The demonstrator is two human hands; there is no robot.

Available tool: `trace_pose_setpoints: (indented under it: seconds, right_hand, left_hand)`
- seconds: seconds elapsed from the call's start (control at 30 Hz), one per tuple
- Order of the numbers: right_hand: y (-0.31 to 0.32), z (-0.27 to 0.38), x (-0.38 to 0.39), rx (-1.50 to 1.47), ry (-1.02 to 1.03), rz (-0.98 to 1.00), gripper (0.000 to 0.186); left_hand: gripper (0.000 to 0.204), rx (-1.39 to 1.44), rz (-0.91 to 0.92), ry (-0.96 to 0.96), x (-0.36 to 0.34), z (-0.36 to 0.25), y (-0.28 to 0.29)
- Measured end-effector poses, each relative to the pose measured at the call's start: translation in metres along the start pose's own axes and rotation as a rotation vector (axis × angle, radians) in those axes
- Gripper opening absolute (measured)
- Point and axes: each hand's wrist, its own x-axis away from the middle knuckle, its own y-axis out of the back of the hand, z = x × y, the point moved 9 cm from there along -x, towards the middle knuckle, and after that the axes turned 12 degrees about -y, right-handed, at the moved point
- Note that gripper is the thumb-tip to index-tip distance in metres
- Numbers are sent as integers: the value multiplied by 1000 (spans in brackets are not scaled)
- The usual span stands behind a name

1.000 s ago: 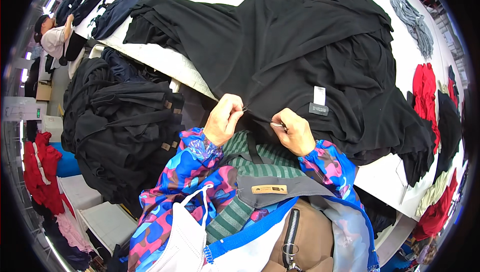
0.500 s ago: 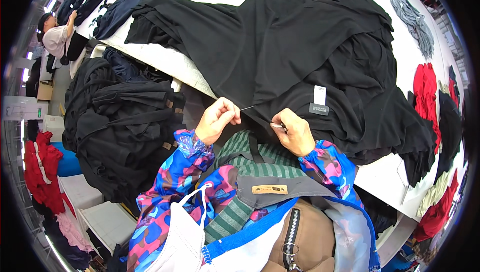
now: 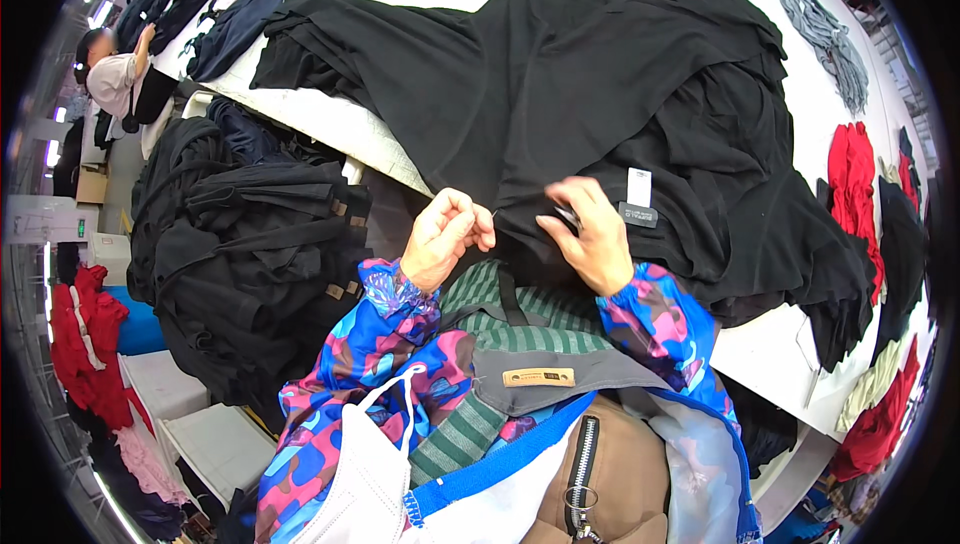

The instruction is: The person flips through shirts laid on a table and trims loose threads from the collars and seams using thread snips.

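Note:
A black knit garment (image 3: 590, 74) lies spread over the white table, its near edge by my hands. Two labels, a white one (image 3: 639, 189) and a dark one (image 3: 637, 215), show on it. Pinched closed at the garment's near edge, my left hand (image 3: 440, 239) has a short dark thread (image 3: 494, 213) at its fingertips. My right hand (image 3: 592, 239) is curled, with thumb and forefinger apart, around a small metal tool (image 3: 567, 215) that looks like thread snips. Fingers hide most of that tool, and the right fingertips are blurred.
Left of my arms hangs a big heap of black garments (image 3: 250, 244) with brown tags. The white table (image 3: 385, 139) runs away from me. Grey cloth (image 3: 828, 44) and red garments (image 3: 852, 184) lie on its right. A person (image 3: 115, 79) stands far left.
The thread no longer stretches from my left hand to the garment; only a short bit shows. My right hand has risen and its fingers have spread somewhat. My left hand has shifted slightly right.

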Motion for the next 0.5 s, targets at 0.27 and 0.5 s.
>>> trace_pose_setpoints:
  seconds: [0.27,0.5]
  right_hand:
    - [-31,-1,-60,-11,-97,330,16]
    - [-53,6,-92,129,-63,396,21]
  left_hand:
    - [7,84,-127,21,0,1,5]
    - [7,130,-166,-34,-13,4,10]
